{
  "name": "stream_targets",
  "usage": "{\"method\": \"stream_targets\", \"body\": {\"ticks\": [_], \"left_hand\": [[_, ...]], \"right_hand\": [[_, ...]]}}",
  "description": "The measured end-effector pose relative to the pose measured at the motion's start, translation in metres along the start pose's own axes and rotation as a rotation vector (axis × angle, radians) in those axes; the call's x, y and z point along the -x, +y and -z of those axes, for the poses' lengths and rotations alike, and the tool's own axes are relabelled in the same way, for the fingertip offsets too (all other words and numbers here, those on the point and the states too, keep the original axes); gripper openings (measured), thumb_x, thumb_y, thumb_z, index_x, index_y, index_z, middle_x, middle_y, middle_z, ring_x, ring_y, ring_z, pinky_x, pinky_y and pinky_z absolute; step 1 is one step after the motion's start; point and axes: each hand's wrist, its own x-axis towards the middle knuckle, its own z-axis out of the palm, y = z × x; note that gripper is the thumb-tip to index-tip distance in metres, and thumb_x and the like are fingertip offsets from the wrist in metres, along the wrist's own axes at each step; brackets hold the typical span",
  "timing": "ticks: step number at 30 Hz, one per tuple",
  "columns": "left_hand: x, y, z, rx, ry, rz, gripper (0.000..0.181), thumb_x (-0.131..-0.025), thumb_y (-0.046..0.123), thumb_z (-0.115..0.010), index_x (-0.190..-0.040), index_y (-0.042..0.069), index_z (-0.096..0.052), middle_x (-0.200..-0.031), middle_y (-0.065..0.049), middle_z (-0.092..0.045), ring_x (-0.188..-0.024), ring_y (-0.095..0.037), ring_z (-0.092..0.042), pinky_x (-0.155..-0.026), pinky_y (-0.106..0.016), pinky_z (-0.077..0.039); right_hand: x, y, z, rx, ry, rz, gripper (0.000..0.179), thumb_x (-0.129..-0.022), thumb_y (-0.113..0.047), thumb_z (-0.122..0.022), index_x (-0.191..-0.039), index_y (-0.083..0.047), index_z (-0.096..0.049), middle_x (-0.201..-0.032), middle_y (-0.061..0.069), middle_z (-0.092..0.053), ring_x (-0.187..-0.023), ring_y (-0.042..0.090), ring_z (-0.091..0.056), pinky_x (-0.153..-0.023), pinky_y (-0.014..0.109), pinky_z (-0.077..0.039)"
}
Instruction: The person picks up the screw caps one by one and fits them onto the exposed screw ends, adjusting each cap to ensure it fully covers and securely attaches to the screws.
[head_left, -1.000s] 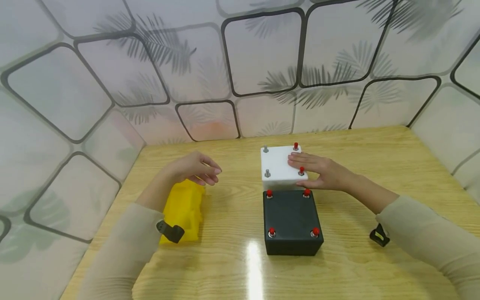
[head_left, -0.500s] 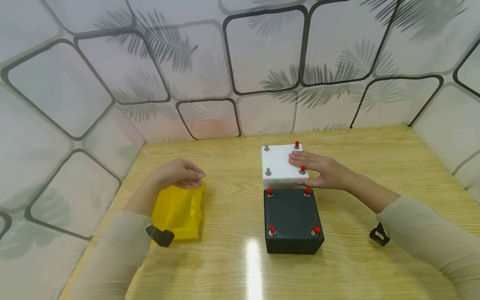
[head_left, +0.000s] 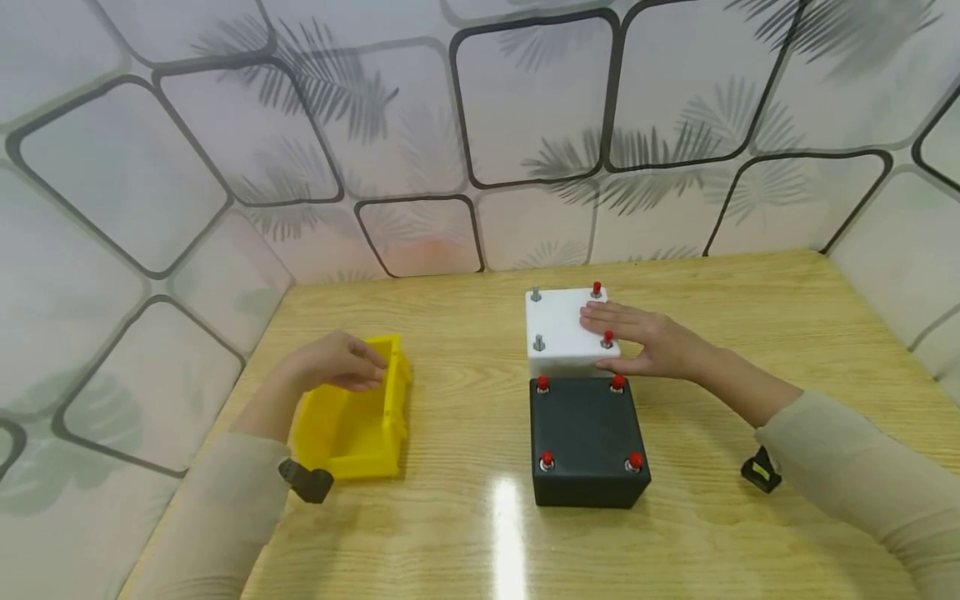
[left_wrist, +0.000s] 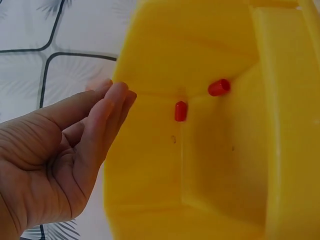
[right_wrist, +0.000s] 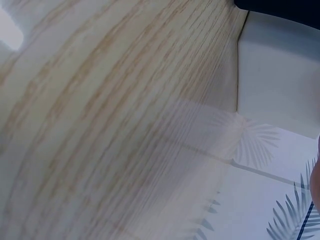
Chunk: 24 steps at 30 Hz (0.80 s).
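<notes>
My left hand (head_left: 339,360) hovers over the yellow plastic bin (head_left: 366,467), fingers bent loosely with the fingertips close together; nothing shows between them. Inside the bin, the left wrist view shows two small red caps, one upright-looking cap (left_wrist: 180,111) and one tilted cap (left_wrist: 219,87). My right hand (head_left: 651,342) rests on the white box (head_left: 555,317), fingers straight across its top and thumb along the front face. Two bare metal bolts (head_left: 538,342) stand at the white box's left corners, while red caps (head_left: 608,338) cover the bolts at its right corners.
In front of the white box sits a black box (head_left: 587,425) with a red-capped bolt at each corner. Both stand on a wood-grain table (head_left: 465,433). A patterned cloth wall (head_left: 420,150) encloses the back and sides.
My left hand has moved leftward and a little down, over the bin. The bin has tipped round so its inside faces the head camera. My right hand has stayed on the white box.
</notes>
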Motion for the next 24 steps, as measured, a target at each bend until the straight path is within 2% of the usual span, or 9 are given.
{"method": "stream_targets", "body": {"ticks": [8,16,21,24], "left_hand": [[-0.005,-0.01,-0.005,-0.091,0.008,0.018,0.036,-0.084,0.01,-0.069,-0.114,-0.009,-0.062,-0.093,-0.009,-0.07,-0.074,-0.012,-0.067,-0.075,-0.032,-0.057],[-0.016,-0.022,-0.019,-0.154,0.01,0.007,0.028,-0.08,0.002,-0.069,-0.106,-0.009,-0.067,-0.091,-0.012,-0.07,-0.069,-0.012,-0.066,-0.068,-0.029,-0.057],[-0.022,-0.028,-0.028,-0.171,0.002,0.046,0.024,-0.08,0.001,-0.069,-0.102,-0.008,-0.067,-0.087,-0.01,-0.069,-0.069,-0.013,-0.065,-0.068,-0.029,-0.057],[-0.021,-0.028,-0.033,-0.177,0.0,0.078,0.022,-0.081,0.002,-0.068,-0.1,-0.007,-0.064,-0.085,-0.011,-0.067,-0.069,-0.013,-0.064,-0.068,-0.029,-0.057]], "right_hand": [[0.001,0.0,0.001,-0.019,-0.005,0.012,0.056,-0.083,-0.033,-0.073,-0.127,-0.001,-0.058,-0.133,0.016,-0.055,-0.131,0.019,-0.045,-0.11,0.019,-0.028],[0.002,-0.002,0.001,-0.012,0.0,-0.002,0.055,-0.087,-0.038,-0.067,-0.126,0.0,-0.059,-0.131,0.019,-0.056,-0.13,0.02,-0.046,-0.109,0.018,-0.028],[0.003,-0.002,0.001,-0.002,-0.006,-0.013,0.056,-0.089,-0.042,-0.062,-0.126,0.0,-0.059,-0.13,0.019,-0.056,-0.13,0.02,-0.046,-0.109,0.017,-0.028],[0.002,-0.002,0.001,-0.007,-0.009,-0.008,0.055,-0.086,-0.037,-0.068,-0.126,0.0,-0.059,-0.131,0.018,-0.056,-0.13,0.02,-0.046,-0.109,0.017,-0.028]]}}
